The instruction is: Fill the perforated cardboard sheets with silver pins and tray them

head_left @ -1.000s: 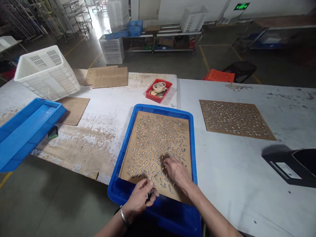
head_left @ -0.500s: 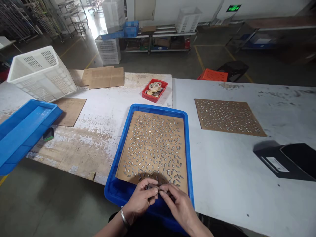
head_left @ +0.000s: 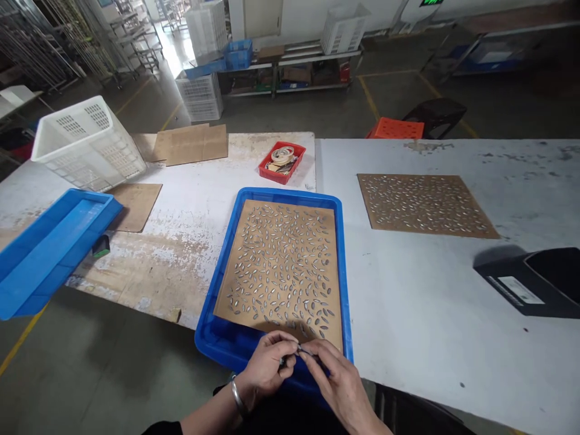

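My left hand (head_left: 270,364) and my right hand (head_left: 339,376) meet over the near end of a blue plastic tray (head_left: 345,296). Both are closed, thumbs against fingers, and their tips pinch a small grey piece (head_left: 301,349) between them. Its exact shape is mostly covered by the fingers. Something dark also shows in the curl of my left hand, too small to make out. In the tray lies a cardboard sheet (head_left: 223,307), spread with many small silvery leaf-shaped pieces (head_left: 281,266). My hands cast a shadow on its near edge.
To the right lie a second cardboard sheet (head_left: 428,205) with similar pieces and a black box (head_left: 530,283). Behind the tray sits a red bin (head_left: 277,176) holding tape rolls. On the left are an empty blue tray (head_left: 54,248), a white crate (head_left: 97,148) and flat cardboard (head_left: 194,145).
My hands have shifted slightly right and their fingertips are closer together, with the grey piece now showing between them. The whole view has tilted a little.
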`<control>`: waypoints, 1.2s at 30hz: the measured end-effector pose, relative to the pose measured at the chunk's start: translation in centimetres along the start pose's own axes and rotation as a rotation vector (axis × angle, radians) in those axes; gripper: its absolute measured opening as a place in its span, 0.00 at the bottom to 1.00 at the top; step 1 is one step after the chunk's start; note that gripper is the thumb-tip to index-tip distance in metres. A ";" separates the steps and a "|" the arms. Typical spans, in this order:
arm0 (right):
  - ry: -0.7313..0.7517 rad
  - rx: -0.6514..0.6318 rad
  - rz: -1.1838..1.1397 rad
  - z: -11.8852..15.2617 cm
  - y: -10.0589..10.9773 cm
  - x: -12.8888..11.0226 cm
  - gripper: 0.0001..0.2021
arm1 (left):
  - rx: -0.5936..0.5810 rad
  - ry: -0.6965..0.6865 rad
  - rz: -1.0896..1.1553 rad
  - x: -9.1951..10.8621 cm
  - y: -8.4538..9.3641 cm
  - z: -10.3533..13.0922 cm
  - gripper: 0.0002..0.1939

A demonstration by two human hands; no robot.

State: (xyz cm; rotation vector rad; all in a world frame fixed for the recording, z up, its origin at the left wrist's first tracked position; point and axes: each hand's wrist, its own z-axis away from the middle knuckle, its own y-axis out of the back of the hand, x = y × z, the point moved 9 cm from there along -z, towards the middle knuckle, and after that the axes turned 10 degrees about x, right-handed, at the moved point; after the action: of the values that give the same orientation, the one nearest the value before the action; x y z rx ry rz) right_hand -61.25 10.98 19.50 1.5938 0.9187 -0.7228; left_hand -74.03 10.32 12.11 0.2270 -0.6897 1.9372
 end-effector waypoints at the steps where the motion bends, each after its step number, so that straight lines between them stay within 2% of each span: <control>1: -0.004 -0.011 -0.014 -0.2 -0.1 0.0 0.06 | 0.000 -0.012 -0.007 0.1 0.1 0.0 0.17; 6: -0.063 -0.052 -0.046 -1.5 -1.3 -0.3 0.10 | 0.045 -0.005 0.051 0.2 1.2 -0.1 0.23; 12: -0.013 -0.009 -0.046 -2.4 -3.0 -1.1 0.09 | 0.145 0.008 0.224 0.1 2.6 -0.5 0.26; 17: -0.005 -0.053 0.152 -5.4 -4.0 2.0 0.12 | 0.139 0.023 0.263 0.6 3.2 -0.6 0.24; 21: -0.017 -0.208 0.441 -8.8 -5.3 5.0 0.13 | 0.117 0.079 0.204 0.6 3.7 -0.7 0.23; 24: -0.042 -0.360 0.576 -9.8 -6.8 5.9 0.13 | 0.127 0.091 0.186 0.6 4.1 -0.9 0.24; 26: -0.074 -0.401 0.651 -9.9 -7.4 6.2 0.12 | 0.133 0.084 0.190 0.6 4.2 -1.1 0.24; 29: -0.093 -0.384 0.682 -10.0 -7.4 6.4 0.11 | 0.132 0.074 0.186 0.7 4.2 -1.2 0.24; 32: -0.055 -0.286 0.584 -9.9 -6.4 5.9 0.09 | 0.107 0.033 0.174 1.2 3.9 -1.1 0.25; 35: 0.005 -0.129 0.421 -8.5 -4.1 3.7 0.10 | 0.062 -0.064 0.115 1.8 3.2 -0.9 0.29; 36: 0.038 -0.117 0.351 -7.6 -3.7 2.5 0.11 | 0.041 -0.094 0.080 1.9 2.8 -0.8 0.31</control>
State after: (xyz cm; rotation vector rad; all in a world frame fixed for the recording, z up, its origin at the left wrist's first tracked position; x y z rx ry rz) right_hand -63.22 19.23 17.12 1.6131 0.6705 -0.3869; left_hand -77.23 11.32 11.28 0.3219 -0.7301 2.0286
